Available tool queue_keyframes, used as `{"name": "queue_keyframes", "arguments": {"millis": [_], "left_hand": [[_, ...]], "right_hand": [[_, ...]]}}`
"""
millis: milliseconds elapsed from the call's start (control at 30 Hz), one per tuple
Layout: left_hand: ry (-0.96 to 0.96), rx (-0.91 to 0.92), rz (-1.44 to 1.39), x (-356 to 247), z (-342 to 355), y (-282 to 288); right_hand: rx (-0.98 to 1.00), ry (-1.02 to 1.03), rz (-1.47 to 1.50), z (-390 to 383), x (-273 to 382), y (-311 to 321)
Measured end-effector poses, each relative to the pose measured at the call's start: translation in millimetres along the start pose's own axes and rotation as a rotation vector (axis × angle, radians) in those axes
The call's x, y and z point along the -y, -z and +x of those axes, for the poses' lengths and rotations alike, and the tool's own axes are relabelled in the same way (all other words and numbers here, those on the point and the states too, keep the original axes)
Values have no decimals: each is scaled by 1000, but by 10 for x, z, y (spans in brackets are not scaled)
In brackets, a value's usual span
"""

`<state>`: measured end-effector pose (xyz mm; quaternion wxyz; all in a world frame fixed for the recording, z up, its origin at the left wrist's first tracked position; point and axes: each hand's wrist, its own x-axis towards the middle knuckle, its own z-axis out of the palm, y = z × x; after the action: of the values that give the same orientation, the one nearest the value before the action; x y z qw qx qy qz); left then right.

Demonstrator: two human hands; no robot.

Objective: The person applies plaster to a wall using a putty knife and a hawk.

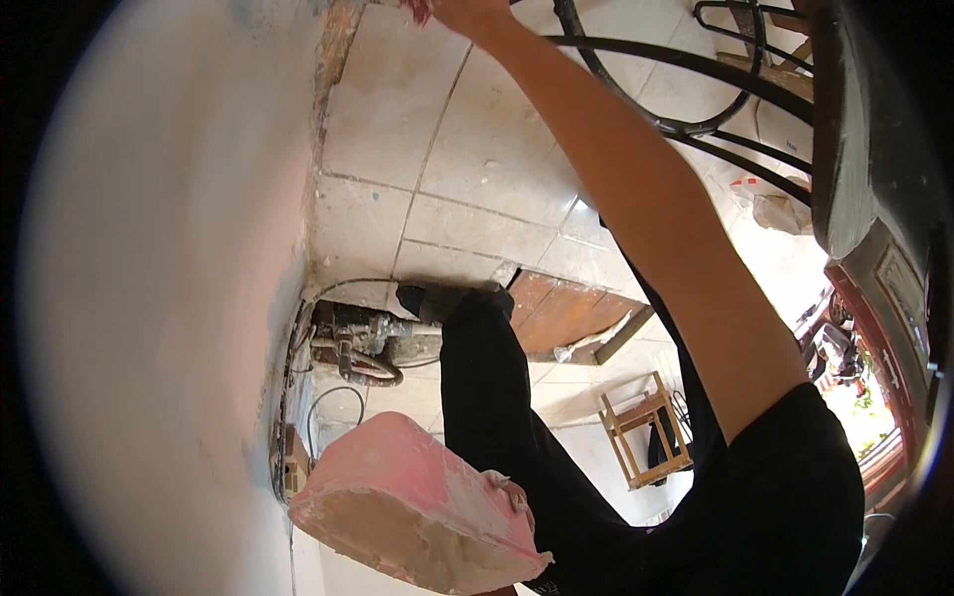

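My left hand (511, 493) grips a pink plastic container (388, 442) at the bottom middle; its fingertips show at the right rim, and pale beige paste shows in the container. My right arm reaches up across the view to my right hand (467, 16) at the top edge, closed on a small red object (417, 10) that is mostly out of frame and too cut off to name. That hand is near the stained wall (159, 268) on the left.
Below are floor tiles (388, 119), a pump with hoses (353, 338) against the wall and a wooden board (561, 308). A black metal frame (676, 55) stands upper right, a small wooden stool (646, 427) lower right, and a bright doorway (865, 397) far right.
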<state>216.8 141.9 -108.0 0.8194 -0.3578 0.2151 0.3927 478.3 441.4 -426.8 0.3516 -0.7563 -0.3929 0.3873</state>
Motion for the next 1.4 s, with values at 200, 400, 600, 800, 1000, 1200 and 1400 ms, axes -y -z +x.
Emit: {"name": "queue_keyframes", "arguments": {"millis": [200,400,600,800,1000,1200,1400], "left_hand": [[-39,-40,56,19,86,-30],[-42,0,53,-40,-93,-1],[-56,56,106,-26,-52,-2],[-41,-9,40,-31,-86,-77],[2,-35,31,-43,-176,-62],[40,-38,6,-88,-234,-41],[75,-51,-21,-107,-269,-39]], "right_hand": [[-52,-98,823,532,-134,-319],[192,-293,1193,-229,383,-588],[111,294,195,-1235,890,-329],[-234,-53,344,-1176,471,-609],[-450,26,182,-541,962,-526],[-331,197,344,-857,1262,-765],[-70,349,497,-1368,928,-542]]}}
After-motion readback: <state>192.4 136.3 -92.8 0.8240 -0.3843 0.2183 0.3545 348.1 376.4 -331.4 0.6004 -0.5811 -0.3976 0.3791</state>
